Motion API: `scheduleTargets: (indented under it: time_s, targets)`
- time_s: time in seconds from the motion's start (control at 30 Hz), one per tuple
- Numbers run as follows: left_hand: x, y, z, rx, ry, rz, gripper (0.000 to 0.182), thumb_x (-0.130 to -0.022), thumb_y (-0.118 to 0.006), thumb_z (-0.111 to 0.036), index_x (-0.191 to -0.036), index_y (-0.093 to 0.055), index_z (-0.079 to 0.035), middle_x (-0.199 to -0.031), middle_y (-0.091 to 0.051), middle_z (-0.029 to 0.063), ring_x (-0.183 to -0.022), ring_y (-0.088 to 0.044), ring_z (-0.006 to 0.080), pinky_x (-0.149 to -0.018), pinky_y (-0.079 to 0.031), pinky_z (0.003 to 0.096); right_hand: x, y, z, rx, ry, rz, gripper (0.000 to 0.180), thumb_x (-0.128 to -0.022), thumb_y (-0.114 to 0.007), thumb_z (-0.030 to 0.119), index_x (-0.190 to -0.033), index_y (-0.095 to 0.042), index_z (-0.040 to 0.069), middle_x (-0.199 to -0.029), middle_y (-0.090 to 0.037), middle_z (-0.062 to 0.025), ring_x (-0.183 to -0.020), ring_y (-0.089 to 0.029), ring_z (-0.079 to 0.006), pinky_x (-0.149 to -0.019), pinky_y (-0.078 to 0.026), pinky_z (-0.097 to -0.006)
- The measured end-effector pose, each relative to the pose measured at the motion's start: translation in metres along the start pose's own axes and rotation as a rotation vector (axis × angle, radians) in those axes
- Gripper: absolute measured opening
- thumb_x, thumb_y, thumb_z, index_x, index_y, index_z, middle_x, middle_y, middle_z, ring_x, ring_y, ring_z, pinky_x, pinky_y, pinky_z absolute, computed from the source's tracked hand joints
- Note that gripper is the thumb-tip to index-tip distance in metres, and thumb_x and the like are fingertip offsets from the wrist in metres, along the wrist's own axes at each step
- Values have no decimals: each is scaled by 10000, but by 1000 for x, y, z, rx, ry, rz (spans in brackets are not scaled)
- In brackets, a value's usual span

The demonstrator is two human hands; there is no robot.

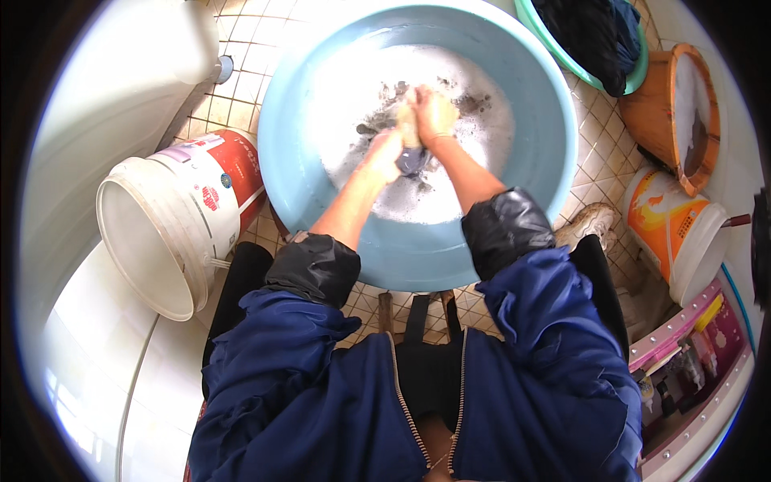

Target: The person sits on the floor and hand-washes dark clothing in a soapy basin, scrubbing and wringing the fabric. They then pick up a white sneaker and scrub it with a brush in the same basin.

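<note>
A large blue plastic basin [415, 259] stands before me, holding white soapy suds [482, 135] and water. Over the suds, both my hands grip a small wet dark grey cloth [413, 161], possibly a sock; its exact kind is unclear. My left hand [384, 153] is closed on the cloth's near part, left of the basin's middle. A little farther off and to the right, my right hand [433, 111] is closed on its other part, with a blurred light part between the two hands. More dark fabric [376, 125] shows through the foam beside them.
White and red plastic bucket [181, 199] lies tilted at left. At right are a green basin [563, 57] of dark clothes [593, 36], a wooden tub [653, 114], an orange and white bucket [665, 223] and a pink rack [656, 349] with bottles. Tiled floor [232, 99] surrounds the basin.
</note>
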State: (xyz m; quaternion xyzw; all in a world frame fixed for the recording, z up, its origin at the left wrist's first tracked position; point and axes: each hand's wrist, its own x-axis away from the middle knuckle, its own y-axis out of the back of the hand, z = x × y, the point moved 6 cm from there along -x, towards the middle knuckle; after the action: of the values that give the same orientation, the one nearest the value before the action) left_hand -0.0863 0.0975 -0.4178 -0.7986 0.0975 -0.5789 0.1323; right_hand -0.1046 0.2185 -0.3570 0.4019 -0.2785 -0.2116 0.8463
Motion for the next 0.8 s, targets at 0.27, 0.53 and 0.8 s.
scheduleTargets:
  time_s: [0.27, 0.53, 0.8]
  targets:
    - [-38, 63, 8, -6, 85, -301, 316, -869, -583, -250, -1097, -509, -45, -1119, -549, 142, -917, -586, 242, -803, -470, 429, -19, -36, -92, -226, -321, -96, 362, -748, -666, 261, -1018, -556, 46, -871, -620, -157, -797, -608, -288, -736, -480, -379]
    - [-35, 20, 5, 290, -13, 494, 360, -923, -401, -437, -999, -530, -109, -994, -562, 73, -868, -539, 175, -726, -460, 296, 73, -7, 69, -331, 255, 206, 238, -772, -608, 281, -787, -569, 47, -812, -617, -168, -803, -599, -339, -697, -468, -435]
    - [5, -3, -18, 209, -32, 287, 296, -906, -451, -347, -998, -556, -86, -907, -601, 78, -814, -584, 220, -702, -498, 338, 55, 6, 47, -359, 37, -95, 256, -772, -594, 312, -760, -574, 57, -686, -598, -163, -670, -595, -352, -638, -464, -435]
